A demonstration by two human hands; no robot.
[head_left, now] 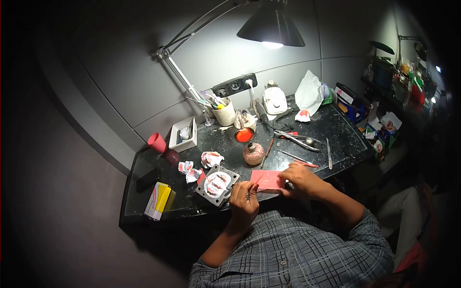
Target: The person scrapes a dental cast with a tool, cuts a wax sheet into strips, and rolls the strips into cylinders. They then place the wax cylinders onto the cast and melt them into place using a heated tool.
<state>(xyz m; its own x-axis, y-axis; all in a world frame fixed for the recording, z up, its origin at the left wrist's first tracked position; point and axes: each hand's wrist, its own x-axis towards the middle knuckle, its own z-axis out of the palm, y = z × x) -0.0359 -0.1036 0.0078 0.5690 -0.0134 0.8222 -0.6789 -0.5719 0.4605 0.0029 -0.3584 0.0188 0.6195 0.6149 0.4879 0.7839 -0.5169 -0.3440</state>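
A flat pink sheet (270, 179) lies at the table's front edge between my two hands. My left hand (244, 197) pinches a small thin pink piece (260, 179) at the sheet's left end. The fingers of my right hand (301, 179) are closed on the right end of the sheet. Left of my left hand, a grey metal flask (232, 173) holds white plaster with reddish arches (217, 184). Behind the sheet stands a round pinkish burner or jar (253, 153), with a dish of bright red material (244, 135) beyond it.
Pliers (297, 139), a metal spatula (329, 153) and other tools lie at right. Plaster casts (212, 159), a yellow-and-white box (159, 201), a white tray (183, 135) and a pink cup (157, 142) are at left. A lamp (271, 26) hangs above.
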